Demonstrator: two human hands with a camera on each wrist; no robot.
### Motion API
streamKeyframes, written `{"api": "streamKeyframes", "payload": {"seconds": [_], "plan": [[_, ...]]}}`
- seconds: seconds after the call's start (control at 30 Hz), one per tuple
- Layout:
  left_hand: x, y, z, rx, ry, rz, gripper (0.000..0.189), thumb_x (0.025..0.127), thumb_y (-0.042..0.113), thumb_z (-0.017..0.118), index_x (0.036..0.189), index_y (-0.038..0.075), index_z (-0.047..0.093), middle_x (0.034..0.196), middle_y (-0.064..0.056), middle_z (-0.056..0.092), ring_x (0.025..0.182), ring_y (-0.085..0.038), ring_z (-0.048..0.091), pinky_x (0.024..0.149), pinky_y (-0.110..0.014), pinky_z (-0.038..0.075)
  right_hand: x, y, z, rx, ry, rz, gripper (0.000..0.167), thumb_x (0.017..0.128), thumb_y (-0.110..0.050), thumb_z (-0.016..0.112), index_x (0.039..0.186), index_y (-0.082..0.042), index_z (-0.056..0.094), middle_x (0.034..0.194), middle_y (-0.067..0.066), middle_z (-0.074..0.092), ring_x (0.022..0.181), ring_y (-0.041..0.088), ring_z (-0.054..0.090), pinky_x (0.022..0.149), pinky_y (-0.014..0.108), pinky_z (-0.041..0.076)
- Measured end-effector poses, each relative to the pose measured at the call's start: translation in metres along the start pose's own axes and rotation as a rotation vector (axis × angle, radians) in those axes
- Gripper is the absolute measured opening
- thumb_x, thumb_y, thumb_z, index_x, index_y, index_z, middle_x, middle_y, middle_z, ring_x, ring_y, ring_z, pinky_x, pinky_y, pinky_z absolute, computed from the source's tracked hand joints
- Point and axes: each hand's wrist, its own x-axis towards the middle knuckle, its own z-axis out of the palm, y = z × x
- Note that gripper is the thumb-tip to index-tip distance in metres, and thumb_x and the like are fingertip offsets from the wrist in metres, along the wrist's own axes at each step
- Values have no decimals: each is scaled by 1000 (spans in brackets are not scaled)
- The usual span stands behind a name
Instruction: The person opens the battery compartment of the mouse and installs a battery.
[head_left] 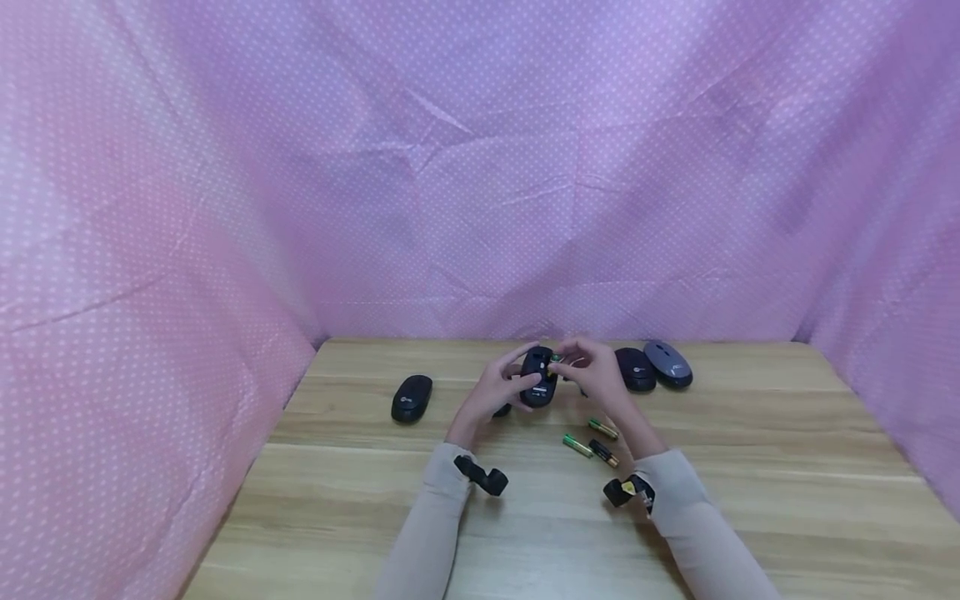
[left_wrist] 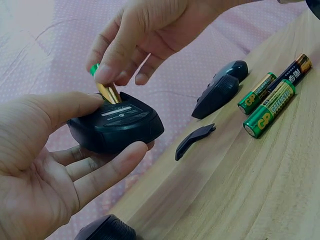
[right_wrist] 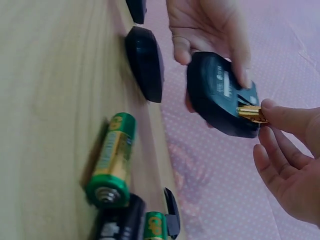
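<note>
Mouse [left_wrist: 117, 127], underside up, is gripped above the worktop [head_left: 315, 517] by the fingers of the left hand [left_wrist: 45, 170], while those of the right hand [left_wrist: 145, 30] pinch a battery [left_wrist: 111, 93], its inner end hidden inside. A loose cover [left_wrist: 196, 141], clear from the left wrist, is hard to make out from the head. Lettering on the loose batteries [left_wrist: 270, 109] reads only from the wrists; a second mouse [head_left: 501, 410] sits partly hidden behind the left hand.
</note>
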Motion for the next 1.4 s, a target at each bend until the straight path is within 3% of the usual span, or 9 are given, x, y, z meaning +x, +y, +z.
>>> {"api": "streamKeyframes", "payload": {"seconds": [0.17, 0.33, 0.47, 0.57, 0.7, 0.9, 1.07, 1.3, 1.4], "plan": [[0, 1, 2, 13, -8, 28, 61, 101, 15, 64, 157, 24, 41, 136, -27, 60, 102, -33, 72, 72, -55, 63, -1, 1, 3, -27, 19, -11, 21, 86, -8, 81, 105, -3, 75, 100, 15, 74, 89, 22, 69, 81, 35, 58], [2, 2, 2, 21, -6, 49, 61, 102, 14, 63, 158, 21, 40, 136, -27, 60, 104, -31, 71, 72, -58, 62, 0, 2, 4, -8, 23, -2, 16, 91, -11, 77, 105, -4, 77, 105, 15, 73, 92, 25, 69, 78, 24, 57], [3, 1, 2, 16, -8, 61, 60, 102, 13, 63, 157, 22, 41, 139, -26, 58, 107, -30, 70, 73, -55, 63, 0, 4, 3, 58, 4, 39, 24, 96, -17, 73, 115, -3, 74, 115, 18, 71, 101, 31, 67, 79, 20, 57], [3, 2, 2, 3, -10, 77, 60, 103, 13, 62, 158, 21, 39, 141, -26, 57, 106, -30, 71, 75, -58, 62, 0, 4, 1, 137, -48, 119, 38, 99, -24, 70, 131, -3, 65, 123, 21, 66, 110, 34, 64, 88, 34, 60], [2, 2, 3, -31, -9, 86, 59, 104, 13, 60, 158, 24, 39, 146, -24, 54, 107, -31, 71, 83, -66, 57, 0, 5, -1, 245, -172, 238, 49, 104, -33, 59, 143, -3, 55, 137, 24, 60, 121, 36, 61, 103, 56, 52], [1, 3, 5, -46, 2, 99, 59, 104, 12, 59, 157, 28, 40, 153, -19, 50, 119, -33, 66, 87, -67, 55, 2, 5, -1, 382, -277, 379, 57, 108, -39, 50, 149, 1, 48, 147, 25, 52, 125, 36, 59, 113, 53, 46], [0, 4, 8, -30, 10, 111, 58, 104, 11, 60, 156, 29, 42, 153, -15, 50, 121, -33, 65, 85, -69, 55, 2, 6, -1, 387, -293, 403, 59, 107, -41, 49, 150, -2, 46, 145, 26, 52, 123, 36, 59, 118, 62, 33], [0, 5, 10, 8, -2, 121, 57, 103, 14, 61, 156, 27, 43, 151, -18, 53, 119, -33, 67, 83, -68, 56, 2, 7, -1, 392, -281, 391, 54, 107, -35, 48, 149, 0, 47, 143, 26, 54, 108, 16, 65, 107, 42, 49], [0, 5, 11, 11, -11, 116, 57, 104, 15, 61, 156, 27, 42, 150, -18, 54, 117, -32, 68, 81, -67, 57, 1, 8, -1, 382, -274, 380, 55, 108, -34, 47, 149, 3, 45, 143, 28, 54, 106, 14, 66, 108, 44, 49]]}}
